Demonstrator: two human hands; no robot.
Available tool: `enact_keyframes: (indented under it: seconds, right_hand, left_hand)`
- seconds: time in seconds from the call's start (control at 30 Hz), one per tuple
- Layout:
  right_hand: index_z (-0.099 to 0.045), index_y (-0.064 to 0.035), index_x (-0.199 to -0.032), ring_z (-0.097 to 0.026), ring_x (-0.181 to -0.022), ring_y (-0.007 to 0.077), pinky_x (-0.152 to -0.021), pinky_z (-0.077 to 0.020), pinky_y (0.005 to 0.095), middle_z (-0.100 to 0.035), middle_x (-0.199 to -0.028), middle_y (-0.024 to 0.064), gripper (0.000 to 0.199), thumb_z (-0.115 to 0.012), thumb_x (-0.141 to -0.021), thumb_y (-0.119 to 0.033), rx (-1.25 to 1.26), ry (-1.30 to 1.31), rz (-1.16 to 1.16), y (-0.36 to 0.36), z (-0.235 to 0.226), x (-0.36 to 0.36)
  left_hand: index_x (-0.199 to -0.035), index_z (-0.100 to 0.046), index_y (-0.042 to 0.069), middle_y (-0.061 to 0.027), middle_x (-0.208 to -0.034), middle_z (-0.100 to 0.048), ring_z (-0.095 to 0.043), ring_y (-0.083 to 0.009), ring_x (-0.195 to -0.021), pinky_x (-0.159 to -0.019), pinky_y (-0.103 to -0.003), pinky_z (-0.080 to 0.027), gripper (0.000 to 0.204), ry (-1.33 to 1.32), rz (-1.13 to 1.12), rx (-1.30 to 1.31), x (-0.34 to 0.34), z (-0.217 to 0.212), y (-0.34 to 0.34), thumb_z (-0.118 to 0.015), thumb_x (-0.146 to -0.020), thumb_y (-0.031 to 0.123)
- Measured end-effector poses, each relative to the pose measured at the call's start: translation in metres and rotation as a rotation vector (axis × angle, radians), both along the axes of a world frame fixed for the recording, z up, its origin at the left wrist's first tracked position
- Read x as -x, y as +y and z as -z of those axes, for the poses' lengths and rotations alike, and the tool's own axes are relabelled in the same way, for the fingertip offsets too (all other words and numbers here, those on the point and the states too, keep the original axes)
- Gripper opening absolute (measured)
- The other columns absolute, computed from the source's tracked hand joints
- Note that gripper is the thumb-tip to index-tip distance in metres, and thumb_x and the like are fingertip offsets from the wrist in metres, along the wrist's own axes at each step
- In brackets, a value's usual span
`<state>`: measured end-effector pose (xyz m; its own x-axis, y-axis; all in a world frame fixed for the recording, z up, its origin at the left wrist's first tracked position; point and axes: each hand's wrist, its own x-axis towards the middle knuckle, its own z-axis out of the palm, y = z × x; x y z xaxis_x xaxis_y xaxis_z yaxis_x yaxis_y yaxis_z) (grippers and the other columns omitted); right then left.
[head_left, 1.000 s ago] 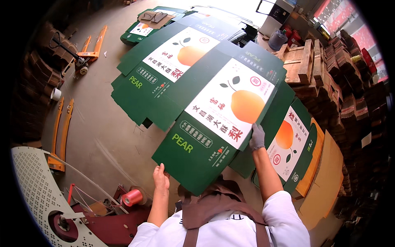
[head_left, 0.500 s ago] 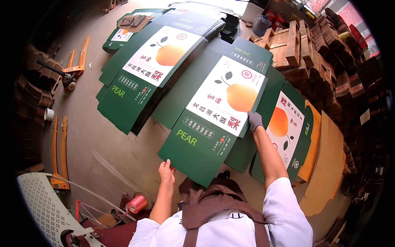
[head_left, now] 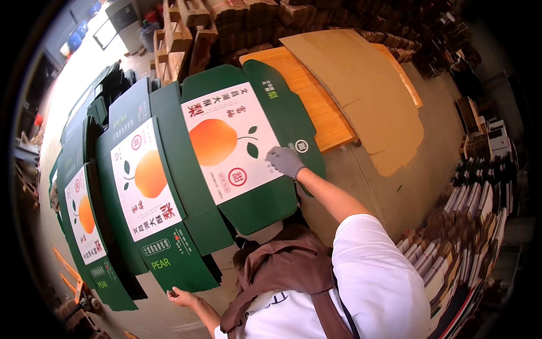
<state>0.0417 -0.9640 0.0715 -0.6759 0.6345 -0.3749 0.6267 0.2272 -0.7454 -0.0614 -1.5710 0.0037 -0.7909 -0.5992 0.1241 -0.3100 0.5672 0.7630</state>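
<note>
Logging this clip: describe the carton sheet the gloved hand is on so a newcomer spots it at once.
On the floor, a row of flat green carton sheets overlaps. The right hand, gloved grey, rests on the last sheet, beside the wooden board. It alone lies uncovered.

Concrete floor (head_left: 395,186), grey and scuffed. Flat green cartons (head_left: 226,141) lie directly on it, overlapping in a row toward the left, each with a white panel bearing an orange fruit. Beyond them an orange board (head_left: 316,107) lies flat, with brown cardboard sheets (head_left: 367,85) partly covering it. Stacked flattened boxes (head_left: 468,248) stand along the right edge.
</note>
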Motion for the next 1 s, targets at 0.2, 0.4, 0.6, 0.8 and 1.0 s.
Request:
enact_keyframes:
  seconds: [0.2,0.4,0.6,0.8,1.0]
  right_hand:
    - [-0.067,-0.0066,-0.093,-0.064,-0.087,0.0396,-0.078,-0.0513,0.0462,-0.067,-0.093,0.0197,0.03,-0.053,-0.089,-0.033,-0.512,-0.308,0.531,0.206,0.051,-0.26]
    - [-0.049,-0.0116,-0.138,-0.045,-0.128,0.0373,-0.1,-0.0452,0.0486,-0.044,-0.146,0.0143,0.055,-0.06,-0.091,-0.039,-0.546,-0.649,0.769,0.252,0.066,-0.428]
    - [-0.048,-0.0083,-0.137,-0.045,-0.127,0.0435,-0.103,-0.0413,0.0497,-0.047,-0.141,0.0239,0.056,-0.063,-0.09,-0.037,-0.564,-0.469,0.83,0.235,0.106,-0.47]
    - [-0.048,-0.006,-0.135,-0.049,-0.121,0.044,-0.098,-0.0439,0.0499,-0.05,-0.136,0.0238,0.056,-0.063,-0.09,-0.036,-0.346,-0.32,0.955,0.235,0.096,-0.46]
    - [-0.054,-0.0039,-0.129,-0.059,-0.109,0.0386,-0.095,-0.0464,0.0455,-0.061,-0.119,0.0215,0.054,-0.06,-0.09,-0.04,-0.034,-0.345,0.894,0.279,0.071,-0.466]
  left_hand:
    - [-0.11,-0.061,-0.003,-0.0045,-0.096,-0.064,-0.06,-0.0119,-0.087,-0.081,-0.026,-0.05,0.017,-0.293,1.117,-0.487,-0.063,-0.086,0.372,-0.058,-0.098,0.009]
    - [-0.109,-0.063,0.002,-0.0164,-0.104,-0.06,-0.063,-0.0343,-0.092,-0.08,-0.041,-0.05,0.021,-0.161,2.001,-0.137,-0.154,-0.076,0.718,-0.061,-0.09,0.011]
    - [-0.117,-0.06,0.003,-0.0164,-0.121,-0.058,-0.052,-0.0336,-0.12,-0.101,-0.042,-0.043,0.035,-0.169,1.98,0.328,-0.196,-0.019,0.897,-0.066,-0.088,0.022]
    - [-0.113,-0.061,0.006,-0.0162,-0.126,-0.058,-0.057,-0.0323,-0.115,-0.097,-0.041,-0.047,0.038,-0.555,1.811,0.556,-0.211,-0.027,0.936,-0.07,-0.085,0.029]
    - [-0.085,-0.064,0.0,-0.0145,-0.076,-0.066,-0.064,-0.0275,-0.073,-0.064,-0.037,-0.05,0.026,-0.706,1.76,0.037,-0.2,-0.013,0.922,-0.074,-0.08,0.024]
